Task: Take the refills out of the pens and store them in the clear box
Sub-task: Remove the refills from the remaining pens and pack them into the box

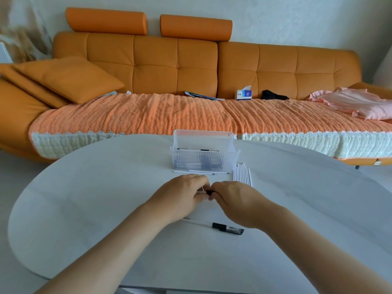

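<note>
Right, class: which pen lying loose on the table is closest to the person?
The black-capped pen, lying alone on the near side of the table; the other loose white pens lie far off, against the clear box.

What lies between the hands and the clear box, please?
A few thin white rods lie crosswise, close before the clear box, beyond the left hand and right hand; head view.

The clear box was ribbed, see-through plastic. The table looked smooth and matt white. The sofa had a smooth leather-like skin (real or not, I couldn't tell), its throw a rough, crinkled woven cloth.
</note>
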{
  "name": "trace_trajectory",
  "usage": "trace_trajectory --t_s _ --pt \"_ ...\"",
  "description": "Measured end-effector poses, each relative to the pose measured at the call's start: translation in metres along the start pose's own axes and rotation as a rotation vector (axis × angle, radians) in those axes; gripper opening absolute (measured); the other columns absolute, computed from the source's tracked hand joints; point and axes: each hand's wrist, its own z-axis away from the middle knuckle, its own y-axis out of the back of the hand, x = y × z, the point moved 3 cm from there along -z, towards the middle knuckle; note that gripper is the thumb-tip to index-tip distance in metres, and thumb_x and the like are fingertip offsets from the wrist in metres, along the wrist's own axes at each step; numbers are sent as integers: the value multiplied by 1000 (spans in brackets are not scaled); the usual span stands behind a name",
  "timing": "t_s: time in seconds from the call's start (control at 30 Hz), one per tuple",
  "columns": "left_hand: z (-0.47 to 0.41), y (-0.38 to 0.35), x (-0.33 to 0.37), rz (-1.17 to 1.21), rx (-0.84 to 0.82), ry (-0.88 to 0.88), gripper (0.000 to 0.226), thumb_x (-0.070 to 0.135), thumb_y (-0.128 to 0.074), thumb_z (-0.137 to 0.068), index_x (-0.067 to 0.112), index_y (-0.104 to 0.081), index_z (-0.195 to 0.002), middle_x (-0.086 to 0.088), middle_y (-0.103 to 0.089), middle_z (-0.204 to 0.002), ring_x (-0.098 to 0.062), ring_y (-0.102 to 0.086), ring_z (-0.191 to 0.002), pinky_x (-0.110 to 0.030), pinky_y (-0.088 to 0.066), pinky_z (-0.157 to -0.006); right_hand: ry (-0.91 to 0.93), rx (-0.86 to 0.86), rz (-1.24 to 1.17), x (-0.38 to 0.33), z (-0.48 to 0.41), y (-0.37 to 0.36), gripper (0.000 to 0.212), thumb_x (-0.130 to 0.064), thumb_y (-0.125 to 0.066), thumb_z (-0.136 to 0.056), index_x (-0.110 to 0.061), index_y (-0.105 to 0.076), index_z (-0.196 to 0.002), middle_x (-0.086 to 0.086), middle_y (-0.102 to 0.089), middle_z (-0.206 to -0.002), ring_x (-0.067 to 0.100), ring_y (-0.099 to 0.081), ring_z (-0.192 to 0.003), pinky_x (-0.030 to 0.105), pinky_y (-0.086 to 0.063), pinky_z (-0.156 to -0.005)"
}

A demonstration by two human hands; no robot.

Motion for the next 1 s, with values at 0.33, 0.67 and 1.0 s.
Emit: trace_trajectory --t_s 0.33,0.67,1.0 --pt "0 5 -6 30 -6 55 9 34 -60 -93 30 -57 -86 17 -61 -84 0 -55 -81 -23 -45 -68 28 24 42 -8 -2 3 27 -30 -34 -106 -18 -57 -99 -2 -57 -77 21 -51 -68 41 -48 -68" --pt "-2 18 -5 56 -4 53 9 38 -63 -91 32 -61 -85 20 -63 -82 6 -53 -76 -16 -36 -60 65 97 62 -11 -6 9 27 -28 -35 -106 -16 -56 -96 0 -60 -75 22 -52 -64 34 -40 -58" --pt "-2 7 -5 65 20 35 7 31 -66 -90 28 -61 -86 16 -62 -84 0 -56 -79 -21 -43 -67 37 47 89 -7 -2 10 26 -29 -34 -106 -16 -55 -98 1 -60 -77 22 -53 -67 35 -42 -61"
